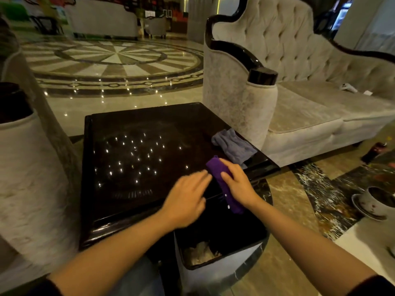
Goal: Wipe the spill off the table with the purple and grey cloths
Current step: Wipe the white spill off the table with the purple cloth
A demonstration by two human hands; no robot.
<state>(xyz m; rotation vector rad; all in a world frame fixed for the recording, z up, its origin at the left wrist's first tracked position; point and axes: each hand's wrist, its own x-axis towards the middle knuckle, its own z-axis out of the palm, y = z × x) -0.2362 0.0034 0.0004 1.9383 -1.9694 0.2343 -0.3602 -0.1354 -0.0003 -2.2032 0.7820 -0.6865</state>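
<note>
A glossy black square table point(128, 129) fills the middle of the view, with faint smears and ceiling-light reflections on its top. The grey cloth point(234, 146) lies crumpled at the table's right edge. My right hand point(239, 184) grips the purple cloth point(217, 167), bunched into a long roll, near the table's front right corner and above the bin. My left hand point(186, 199) hovers flat beside it with fingers together, blurred, holding nothing.
A black-rimmed waste bin point(213, 265) with crumpled paper inside stands under the table's front right corner. A beige tufted sofa point(320, 107) is close on the right, an armchair point(27, 167) on the left. A cup on a saucer point(376, 201) sits far right.
</note>
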